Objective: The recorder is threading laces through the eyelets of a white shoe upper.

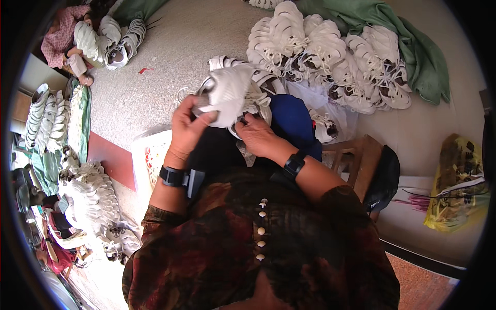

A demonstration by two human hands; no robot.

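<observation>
My left hand (188,124) grips the edge of a white shoe upper (231,93), thumb on the near side, and holds it raised and tilted above my lap. My right hand (258,135) is closed at the dark opening of a white upper just below and to the right. Whether that is the same upper or another one under it, I cannot tell. More white uppers (266,80) with dark linings lie right behind my hands. Blue cloth (292,121) covers my right knee area, beside the right hand.
Large nested stacks of white uppers (323,49) lie at the far right by a green cloth (418,62). More stacks (93,201) line the left side. A wooden stool (364,160) and a yellow bag (460,181) stand right. Another person (62,39) sits far left among uppers.
</observation>
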